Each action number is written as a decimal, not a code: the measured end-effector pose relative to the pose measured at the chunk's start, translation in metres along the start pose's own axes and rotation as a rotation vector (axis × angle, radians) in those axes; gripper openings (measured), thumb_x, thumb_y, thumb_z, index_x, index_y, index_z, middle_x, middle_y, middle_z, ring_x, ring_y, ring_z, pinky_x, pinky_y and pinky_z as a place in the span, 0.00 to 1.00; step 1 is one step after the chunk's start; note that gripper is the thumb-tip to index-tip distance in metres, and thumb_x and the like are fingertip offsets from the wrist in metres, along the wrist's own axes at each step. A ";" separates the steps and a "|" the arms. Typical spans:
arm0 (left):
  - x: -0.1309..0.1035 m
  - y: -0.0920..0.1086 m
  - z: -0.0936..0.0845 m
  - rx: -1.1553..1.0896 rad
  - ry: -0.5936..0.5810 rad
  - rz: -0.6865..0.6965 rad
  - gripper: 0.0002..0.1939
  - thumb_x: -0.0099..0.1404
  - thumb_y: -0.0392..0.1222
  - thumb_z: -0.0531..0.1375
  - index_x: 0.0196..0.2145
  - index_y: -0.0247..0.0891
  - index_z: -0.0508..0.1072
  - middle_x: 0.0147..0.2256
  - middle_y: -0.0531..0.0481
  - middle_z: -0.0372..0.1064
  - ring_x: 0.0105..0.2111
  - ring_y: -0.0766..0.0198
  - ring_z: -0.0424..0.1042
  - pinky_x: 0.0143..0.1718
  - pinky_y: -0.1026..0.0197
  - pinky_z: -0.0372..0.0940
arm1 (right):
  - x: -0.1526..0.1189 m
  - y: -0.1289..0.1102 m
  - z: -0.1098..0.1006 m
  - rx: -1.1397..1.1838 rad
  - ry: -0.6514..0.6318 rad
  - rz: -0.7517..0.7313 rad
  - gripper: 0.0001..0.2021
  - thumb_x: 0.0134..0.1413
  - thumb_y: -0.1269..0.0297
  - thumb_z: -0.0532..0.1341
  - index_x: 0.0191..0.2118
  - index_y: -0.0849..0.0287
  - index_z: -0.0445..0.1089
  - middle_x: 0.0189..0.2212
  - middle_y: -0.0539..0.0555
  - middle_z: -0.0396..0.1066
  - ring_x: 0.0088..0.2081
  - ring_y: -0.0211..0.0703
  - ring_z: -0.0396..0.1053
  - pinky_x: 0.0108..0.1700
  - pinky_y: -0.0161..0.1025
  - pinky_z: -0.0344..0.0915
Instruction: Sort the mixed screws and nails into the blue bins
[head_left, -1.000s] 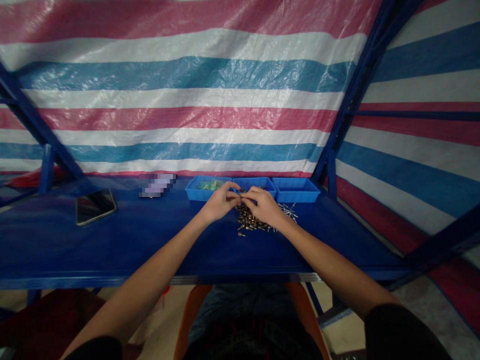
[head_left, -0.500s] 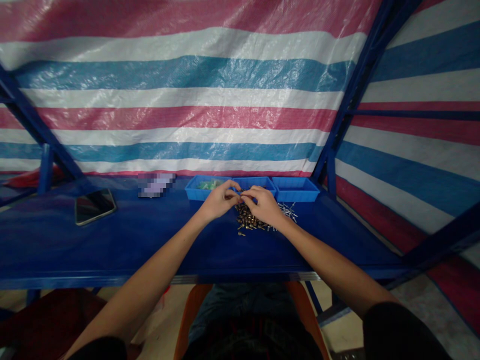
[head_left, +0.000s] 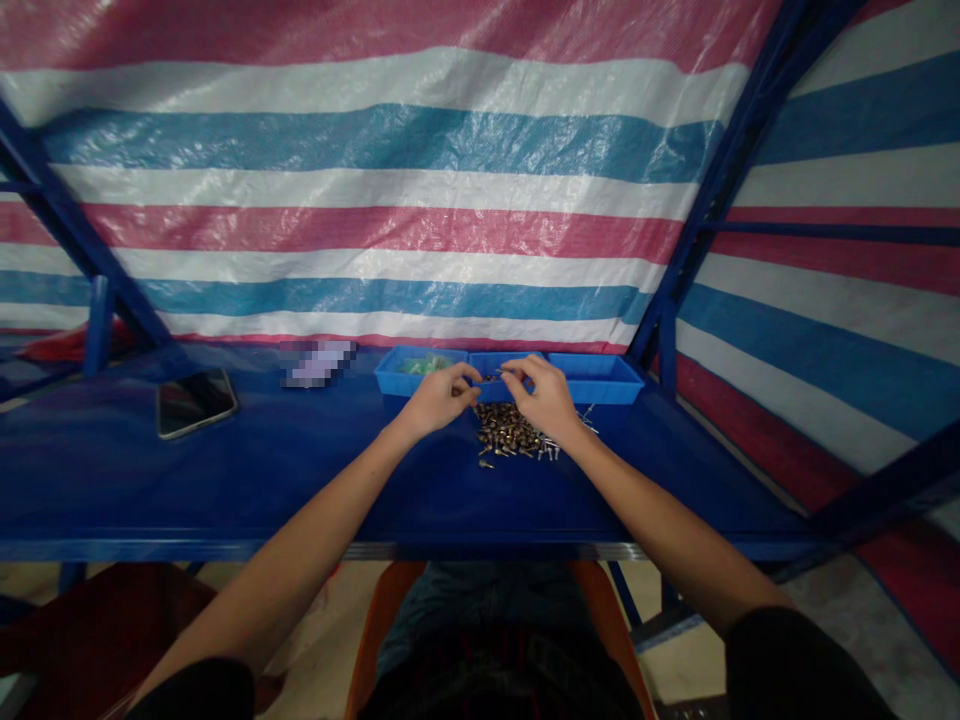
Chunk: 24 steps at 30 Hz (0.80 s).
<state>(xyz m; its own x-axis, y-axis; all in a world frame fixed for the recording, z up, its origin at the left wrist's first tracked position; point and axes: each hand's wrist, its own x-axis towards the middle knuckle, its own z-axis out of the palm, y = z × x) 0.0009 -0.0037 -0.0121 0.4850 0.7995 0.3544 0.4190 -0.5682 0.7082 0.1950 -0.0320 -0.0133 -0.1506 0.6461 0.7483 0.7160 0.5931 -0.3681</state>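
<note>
Above the front of the middle blue bin [head_left: 491, 388], my left hand [head_left: 439, 400] is bent in with thumb and fingers curled close together; whatever lies between the tips is too small to make out. A short gap to the right, my right hand [head_left: 544, 395] pinches thumb and forefinger, and its contents are also unclear. Below and between the hands lies a pile of small brass-coloured screw-like parts [head_left: 506, 430]. Thin silver pins [head_left: 551, 450] lie at its right side, partly hidden by my right hand and wrist. A few small brownish pieces show inside the middle bin.
The left blue bin [head_left: 390, 383] holds green and whitish small pieces. Another blue bin [head_left: 604, 390] stands at the right. A phone [head_left: 196, 405] and a blurred lilac item [head_left: 319, 365] lie on the blue table [head_left: 300, 490]. Striped sheeting [head_left: 390, 230] hangs behind.
My hands have drawn apart; the right hand has moved right and slightly up, uncovering more of the brass-coloured pile. The view has shifted slightly.
</note>
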 end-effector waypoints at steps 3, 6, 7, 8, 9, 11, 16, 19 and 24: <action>0.000 -0.011 0.001 0.247 -0.077 0.037 0.10 0.57 0.36 0.57 0.38 0.38 0.73 0.24 0.52 0.71 0.24 0.64 0.70 0.28 0.64 0.61 | 0.005 0.022 -0.005 -0.156 0.115 0.053 0.12 0.58 0.65 0.56 0.45 0.61 0.72 0.32 0.56 0.69 0.39 0.47 0.65 0.46 0.43 0.61; -0.002 -0.019 0.005 0.413 -0.144 0.079 0.11 0.55 0.35 0.59 0.37 0.40 0.76 0.29 0.50 0.72 0.26 0.63 0.69 0.29 0.63 0.61 | 0.005 0.043 -0.008 -0.317 0.092 0.121 0.15 0.55 0.64 0.58 0.48 0.61 0.70 0.37 0.60 0.69 0.42 0.53 0.63 0.46 0.47 0.61; -0.002 -0.021 0.006 0.444 -0.146 0.088 0.11 0.55 0.35 0.60 0.37 0.40 0.76 0.30 0.49 0.72 0.27 0.62 0.69 0.30 0.63 0.61 | 0.004 0.046 -0.008 -0.341 0.070 0.131 0.16 0.55 0.63 0.59 0.49 0.61 0.70 0.38 0.60 0.68 0.42 0.54 0.63 0.46 0.48 0.61; -0.002 -0.023 0.008 0.466 -0.142 0.092 0.10 0.55 0.36 0.60 0.37 0.40 0.76 0.31 0.48 0.71 0.27 0.61 0.69 0.30 0.63 0.61 | 0.003 0.046 -0.009 -0.345 0.052 0.133 0.16 0.54 0.63 0.59 0.49 0.61 0.70 0.38 0.61 0.68 0.43 0.54 0.62 0.47 0.49 0.61; -0.001 -0.025 0.009 0.484 -0.137 0.091 0.09 0.56 0.37 0.60 0.36 0.40 0.76 0.31 0.48 0.71 0.28 0.61 0.69 0.31 0.63 0.61 | 0.002 0.044 -0.008 -0.332 0.038 0.128 0.16 0.55 0.62 0.59 0.48 0.61 0.71 0.38 0.61 0.67 0.43 0.54 0.62 0.47 0.49 0.61; -0.001 -0.026 0.010 0.503 -0.127 0.075 0.06 0.56 0.37 0.60 0.32 0.40 0.76 0.29 0.48 0.71 0.28 0.60 0.69 0.31 0.63 0.61 | 0.001 0.032 -0.007 -0.273 0.018 0.103 0.15 0.56 0.61 0.58 0.46 0.61 0.72 0.38 0.60 0.67 0.43 0.53 0.62 0.48 0.49 0.61; 0.001 -0.023 0.009 0.290 -0.117 0.010 0.07 0.55 0.29 0.57 0.30 0.37 0.73 0.27 0.50 0.70 0.28 0.62 0.70 0.31 0.63 0.62 | -0.004 -0.003 0.006 -0.104 -0.098 -0.003 0.12 0.57 0.62 0.58 0.45 0.59 0.71 0.36 0.57 0.68 0.43 0.49 0.63 0.48 0.46 0.60; 0.001 -0.012 0.006 -0.010 -0.067 -0.004 0.06 0.57 0.33 0.57 0.35 0.35 0.71 0.30 0.49 0.71 0.31 0.63 0.71 0.35 0.62 0.64 | -0.008 -0.009 0.013 -0.038 -0.196 -0.049 0.12 0.55 0.66 0.59 0.46 0.59 0.70 0.33 0.55 0.67 0.39 0.46 0.63 0.45 0.44 0.61; -0.001 0.002 -0.002 -0.429 -0.059 -0.136 0.17 0.56 0.35 0.61 0.44 0.35 0.65 0.29 0.53 0.70 0.31 0.67 0.70 0.36 0.62 0.64 | -0.008 -0.008 0.010 0.093 -0.196 -0.094 0.14 0.55 0.70 0.58 0.48 0.58 0.69 0.31 0.52 0.66 0.36 0.41 0.64 0.42 0.40 0.61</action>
<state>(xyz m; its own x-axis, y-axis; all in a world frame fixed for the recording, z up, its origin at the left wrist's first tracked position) -0.0005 -0.0056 -0.0101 0.4953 0.8419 0.2144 0.1323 -0.3170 0.9392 0.1832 -0.0373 -0.0219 -0.3495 0.6611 0.6639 0.6278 0.6912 -0.3579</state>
